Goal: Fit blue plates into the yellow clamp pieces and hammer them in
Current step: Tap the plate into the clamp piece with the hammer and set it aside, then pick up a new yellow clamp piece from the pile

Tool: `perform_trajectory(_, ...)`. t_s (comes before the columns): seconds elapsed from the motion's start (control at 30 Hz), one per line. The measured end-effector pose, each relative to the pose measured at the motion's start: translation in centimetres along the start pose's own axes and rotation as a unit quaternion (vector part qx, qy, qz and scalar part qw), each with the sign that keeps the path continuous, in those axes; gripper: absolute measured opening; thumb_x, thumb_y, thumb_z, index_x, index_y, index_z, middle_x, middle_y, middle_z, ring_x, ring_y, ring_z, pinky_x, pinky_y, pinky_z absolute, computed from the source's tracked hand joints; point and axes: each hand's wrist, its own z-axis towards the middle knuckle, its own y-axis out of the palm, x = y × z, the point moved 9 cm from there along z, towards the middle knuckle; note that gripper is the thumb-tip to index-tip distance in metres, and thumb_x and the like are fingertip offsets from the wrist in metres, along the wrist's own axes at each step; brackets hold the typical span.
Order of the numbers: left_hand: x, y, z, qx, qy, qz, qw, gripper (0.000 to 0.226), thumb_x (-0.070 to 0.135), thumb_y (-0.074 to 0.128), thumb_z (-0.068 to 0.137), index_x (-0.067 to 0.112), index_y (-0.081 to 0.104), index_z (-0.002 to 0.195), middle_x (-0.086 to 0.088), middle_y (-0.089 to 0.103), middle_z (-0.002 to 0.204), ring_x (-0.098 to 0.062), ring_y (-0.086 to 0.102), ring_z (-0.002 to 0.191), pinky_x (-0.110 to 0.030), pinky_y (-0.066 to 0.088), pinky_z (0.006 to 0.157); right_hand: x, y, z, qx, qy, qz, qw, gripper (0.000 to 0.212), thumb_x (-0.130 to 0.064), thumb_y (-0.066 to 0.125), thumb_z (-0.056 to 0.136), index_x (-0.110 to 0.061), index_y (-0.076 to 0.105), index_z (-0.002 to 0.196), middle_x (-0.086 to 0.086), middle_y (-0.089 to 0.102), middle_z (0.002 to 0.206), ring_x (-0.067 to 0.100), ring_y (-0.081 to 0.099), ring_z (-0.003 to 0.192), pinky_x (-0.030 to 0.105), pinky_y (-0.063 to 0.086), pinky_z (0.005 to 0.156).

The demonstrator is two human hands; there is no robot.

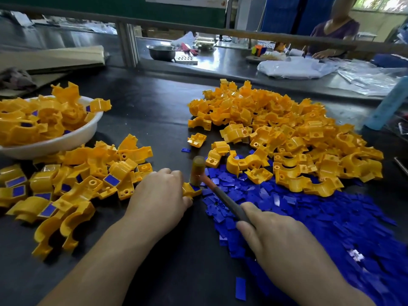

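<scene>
My left hand (157, 196) holds a yellow clamp piece (191, 190) down on the dark table, fingers curled over it. A blue plate (195, 187) sits in the piece's top. My right hand (271, 230) grips the handle of a small mallet (197, 171), whose amber head rests on the blue plate. A large heap of bare yellow clamp pieces (287, 133) lies at the right. Loose blue plates (309, 217) spread in front of it, under my right hand.
Clamp pieces with blue plates fitted (72, 184) lie in a pile at the left, and more fill a white bowl (66, 138) behind them. A light blue post (388, 104) stands at the far right. Another person (331, 34) works at the metal bench behind.
</scene>
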Motion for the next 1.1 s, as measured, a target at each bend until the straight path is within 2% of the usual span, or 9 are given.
perform_trajectory(0.17,-0.1,0.1,0.0,0.004,-0.002,0.005,1.000,0.045,0.056,0.065,0.085,0.026,0.056,0.119,0.005,0.058,0.110,-0.015,0.054,0.099,-0.027,0.049,0.076,1.3,-0.4,0.3,-0.013,0.005,-0.004,1.000,0.020,-0.053,0.030,0.095,-0.042,0.036,0.111,-0.011,0.053,0.078,0.005,0.054,0.071,0.023,0.048,0.064)
perform_trajectory(0.4,-0.4,0.0,-0.1,-0.001,-0.008,-0.015,1.000,0.044,0.056,0.063,0.086,0.028,0.056,0.119,0.007,0.058,0.108,-0.013,0.055,0.096,-0.027,0.052,0.076,6.9,-4.3,-0.9,0.140,0.118,0.002,0.983,0.038,-0.046,0.048,0.088,-0.036,0.051,0.125,-0.015,0.050,0.070,0.006,0.050,0.056,0.020,0.036,0.045)
perform_trajectory(0.5,-1.2,-0.8,-0.2,0.002,-0.050,-0.204,0.978,0.032,0.053,0.065,0.086,0.031,0.057,0.107,0.009,0.061,0.094,-0.009,0.059,0.084,-0.029,0.051,0.067,10.4,-5.2,-1.3,0.167,0.192,-0.037,0.966,0.045,-0.045,0.048,0.090,-0.031,0.048,0.132,-0.013,0.044,0.086,0.010,0.046,0.069,0.028,0.038,0.054)
perform_trajectory(0.57,-2.5,-1.3,-0.3,0.017,-0.117,-0.518,0.847,0.033,0.051,0.066,0.083,0.025,0.060,0.103,0.003,0.071,0.088,-0.014,0.069,0.079,-0.029,0.053,0.061,12.0,-5.4,-1.5,0.173,0.226,-0.055,0.957,0.042,-0.043,0.047,0.091,-0.030,0.047,0.132,-0.010,0.043,0.089,0.013,0.044,0.071,0.031,0.040,0.056)
perform_trajectory(0.63,-3.3,-2.1,-0.1,0.050,-0.111,-0.782,0.611,0.036,0.048,0.062,0.085,0.015,0.061,0.101,-0.005,0.077,0.092,-0.018,0.075,0.083,-0.030,0.059,0.064,13.1,-5.5,-1.7,0.171,0.249,-0.064,0.951,0.042,-0.042,0.047,0.092,-0.029,0.045,0.132,-0.008,0.042,0.090,0.016,0.045,0.074,0.035,0.047,0.060)
perform_trajectory(0.7,-4.7,-2.9,0.0,0.101,-0.085,-0.896,0.424,0.032,0.042,0.053,0.096,0.011,0.060,0.097,-0.012,0.075,0.101,-0.022,0.075,0.091,-0.030,0.060,0.070,13.9,-5.5,-1.9,0.169,0.267,-0.070,0.946,0.042,-0.041,0.047,0.092,-0.028,0.044,0.132,-0.007,0.041,0.091,0.019,0.047,0.076,0.039,0.050,0.063)
perform_trajectory(0.8,-6.8,-2.9,-0.2,0.162,-0.088,-0.948,0.258,0.047,0.048,0.047,0.096,0.004,0.055,0.111,-0.017,0.073,0.110,-0.028,0.074,0.099,-0.032,0.060,0.077,14.9,-5.7,-2.2,0.168,0.283,-0.073,0.941,0.040,-0.041,0.046,0.092,-0.027,0.046,0.130,-0.006,0.043,0.090,0.021,0.047,0.074,0.036,0.046,0.060)
perform_trajectory(0.93,-6.3,-2.4,-0.8,0.168,-0.103,-0.963,0.184,0.069,0.057,0.052,0.091,0.001,0.042,0.129,-0.023,0.072,0.107,-0.031,0.073,0.098,-0.034,0.060,0.075,15.5,-5.3,-2.2,0.158,0.291,-0.077,0.941,0.041,-0.037,0.049,0.093,-0.023,0.046,0.133,0.000,0.050,0.095,0.018,0.042,0.075,0.033,0.037,0.059)
perform_trajectory(1.1,-4.0,-1.5,-1.4,0.121,-0.139,-0.951,0.248,0.070,0.064,0.051,0.089,0.005,0.052,0.127,-0.016,0.076,0.103,-0.025,0.075,0.087,-0.031,0.058,0.068,13.5,-6.3,-1.3,0.169,0.252,-0.098,0.948,0.042,-0.035,0.054,0.090,-0.019,0.053,0.129,0.005,0.057,0.102,0.023,0.049,0.091,0.038,0.044,0.072)
